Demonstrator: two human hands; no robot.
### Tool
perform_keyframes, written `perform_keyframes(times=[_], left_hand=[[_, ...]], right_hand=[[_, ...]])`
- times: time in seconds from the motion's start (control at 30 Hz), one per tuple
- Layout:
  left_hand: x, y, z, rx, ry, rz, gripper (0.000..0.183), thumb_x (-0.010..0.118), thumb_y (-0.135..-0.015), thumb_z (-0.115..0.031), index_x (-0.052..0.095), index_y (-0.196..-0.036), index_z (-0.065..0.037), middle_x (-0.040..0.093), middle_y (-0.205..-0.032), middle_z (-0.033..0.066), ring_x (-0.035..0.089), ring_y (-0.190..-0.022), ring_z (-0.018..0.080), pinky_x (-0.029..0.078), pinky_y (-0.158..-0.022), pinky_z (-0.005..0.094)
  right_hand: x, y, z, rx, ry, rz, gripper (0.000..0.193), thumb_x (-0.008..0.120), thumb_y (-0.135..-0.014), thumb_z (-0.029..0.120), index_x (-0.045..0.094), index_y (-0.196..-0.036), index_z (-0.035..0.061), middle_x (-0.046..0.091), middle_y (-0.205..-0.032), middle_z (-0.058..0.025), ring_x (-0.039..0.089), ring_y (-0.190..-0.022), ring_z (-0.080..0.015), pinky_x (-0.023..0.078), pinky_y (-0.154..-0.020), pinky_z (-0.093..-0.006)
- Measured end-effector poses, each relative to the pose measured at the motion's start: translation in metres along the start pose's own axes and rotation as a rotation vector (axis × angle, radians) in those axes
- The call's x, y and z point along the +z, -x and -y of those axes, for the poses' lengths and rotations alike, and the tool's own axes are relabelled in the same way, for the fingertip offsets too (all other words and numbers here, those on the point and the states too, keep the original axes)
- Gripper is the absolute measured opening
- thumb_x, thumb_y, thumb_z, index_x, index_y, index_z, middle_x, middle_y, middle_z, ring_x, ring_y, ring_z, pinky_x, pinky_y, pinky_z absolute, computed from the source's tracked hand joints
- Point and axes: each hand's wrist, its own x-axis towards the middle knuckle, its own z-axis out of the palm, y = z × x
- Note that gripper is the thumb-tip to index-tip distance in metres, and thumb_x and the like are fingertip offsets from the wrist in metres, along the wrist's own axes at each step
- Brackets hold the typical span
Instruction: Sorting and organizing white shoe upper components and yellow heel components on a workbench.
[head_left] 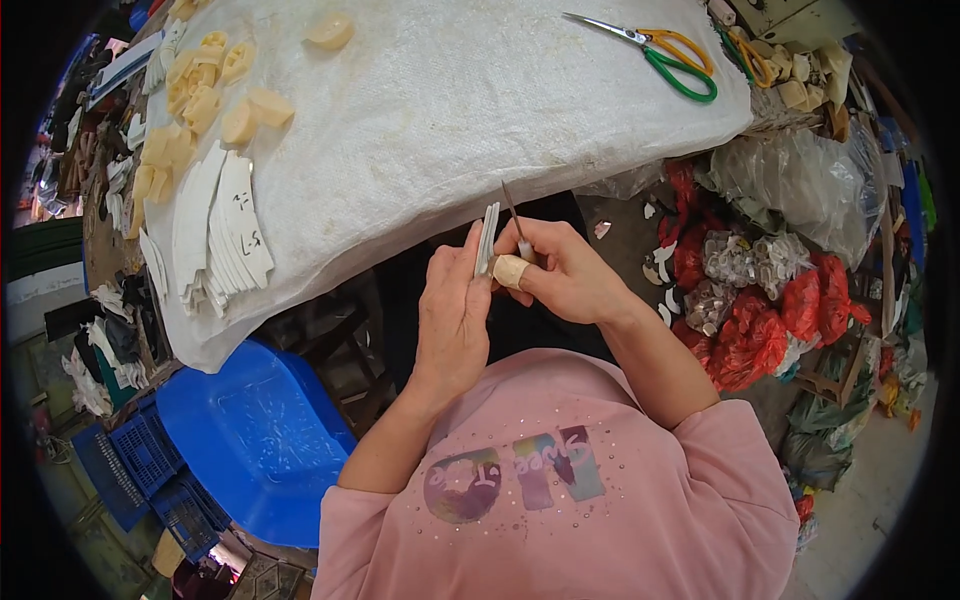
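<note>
Just off the table's near edge, my left hand [455, 305] is closed on a small stack of thin white strips [487, 238], held on edge. Close against it on the right, my right hand [572, 268] grips a small knife [513, 212] with a narrow, pointed blade directed up and away. A beige wrap [511, 271] covers my right thumb, which is beside the strips. Whether the blade touches the stack cannot be made out. More white curved strips [228, 225], some with dark marks, lie fanned in piles at the table's left.
White woven sheeting covers the table [430, 110]. Scissors [665, 55] with orange and green handles lie far right. Cream-coloured rolled pieces [195, 85] cluster at the left. A blue plastic tub [265, 430] stands below left; red plastic bags [745, 340] are heaped at right.
</note>
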Motion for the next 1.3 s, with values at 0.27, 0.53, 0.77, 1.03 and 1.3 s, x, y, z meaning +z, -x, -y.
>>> perform_keyframes(times=[0.27,0.53,0.77,1.03,1.3], left_hand=[[-0.006,0.000,-0.001,-0.147,0.044,0.150,0.041,0.035,-0.094,-0.018,0.044,-0.129,0.001,0.049,-0.085,0.0103,0.050,-0.078,0.0187,0.043,-0.072,0.0313],[-0.031,0.006,0.017,-0.517,0.555,0.170,0.023,0.051,-0.090,-0.011,0.064,-0.104,0.002,0.060,-0.089,0.0045,0.053,-0.077,0.0080,0.044,-0.065,0.0221],[-0.019,0.012,0.007,-0.400,0.325,-0.045,0.023,0.053,-0.087,-0.008,0.063,-0.103,0.004,0.059,-0.096,0.0097,0.054,-0.081,0.0114,0.043,-0.067,0.0242],[-0.002,0.012,-0.008,-0.101,-0.019,-0.092,0.039,0.045,-0.085,0.001,0.050,-0.124,0.002,0.057,-0.103,0.0114,0.055,-0.095,0.0176,0.042,-0.085,0.0283],[0.000,0.011,-0.007,-0.094,0.006,-0.104,0.038,0.047,-0.086,-0.002,0.050,-0.124,0.001,0.057,-0.108,0.0142,0.056,-0.098,0.0206,0.042,-0.087,0.0299]], right_hand=[[-0.007,0.007,-0.011,0.071,0.069,0.035,0.012,0.057,-0.086,0.012,0.052,-0.082,0.0024,0.053,-0.065,-0.0001,0.046,-0.053,-0.0051,0.034,-0.045,-0.0202],[-0.005,0.012,-0.013,0.090,0.019,-0.019,0.005,0.055,-0.082,0.006,0.052,-0.083,0.0026,0.052,-0.065,0.0006,0.045,-0.053,-0.0045,0.033,-0.045,-0.0201],[0.011,0.015,-0.011,-0.105,0.366,-0.181,0.014,0.055,-0.075,0.006,0.051,-0.086,-0.0019,0.051,-0.074,-0.0131,0.051,-0.060,-0.0207,0.039,-0.053,-0.0333],[0.021,0.014,-0.003,-0.078,0.364,-0.215,0.019,0.054,-0.074,0.002,0.053,-0.091,-0.0027,0.054,-0.079,-0.0145,0.053,-0.063,-0.0222,0.043,-0.057,-0.0335],[0.024,0.012,-0.014,-0.103,0.322,-0.297,0.021,0.061,-0.079,0.009,0.056,-0.095,-0.0029,0.056,-0.075,-0.0125,0.054,-0.060,-0.0193,0.042,-0.054,-0.0311]])
